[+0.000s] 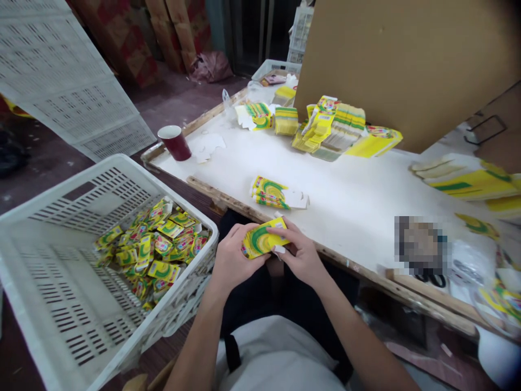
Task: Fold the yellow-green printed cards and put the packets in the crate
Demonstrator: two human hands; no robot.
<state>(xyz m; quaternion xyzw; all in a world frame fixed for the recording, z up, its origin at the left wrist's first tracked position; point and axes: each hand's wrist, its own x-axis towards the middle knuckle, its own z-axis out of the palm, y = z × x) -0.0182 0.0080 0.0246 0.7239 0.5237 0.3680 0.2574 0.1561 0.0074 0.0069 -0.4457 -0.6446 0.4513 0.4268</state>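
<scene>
A yellow and green carton point(260, 239) is held between both hands above my lap, just off the table's front edge. My left hand point(235, 255) grips its left end with the fingers wrapped round it. On the right end, my right hand point(300, 250) has its fingers pressed on the top and side, near a small white flap. Just beyond the hands, a small stack of similar yellow cartons point(269, 193) with white flaps lies on the white table point(342, 201). To the left, a white plastic basket point(36, 260) holds many small yellow and green packets point(163, 244).
A dark red cup point(176, 144) stands at the table's left corner. Stacks of flat cartons point(337, 127) lie at the back before a large brown board point(399, 65). More cartons point(472, 179), black scissors point(433, 278) and a clear plastic bag point(468, 263) lie at the right.
</scene>
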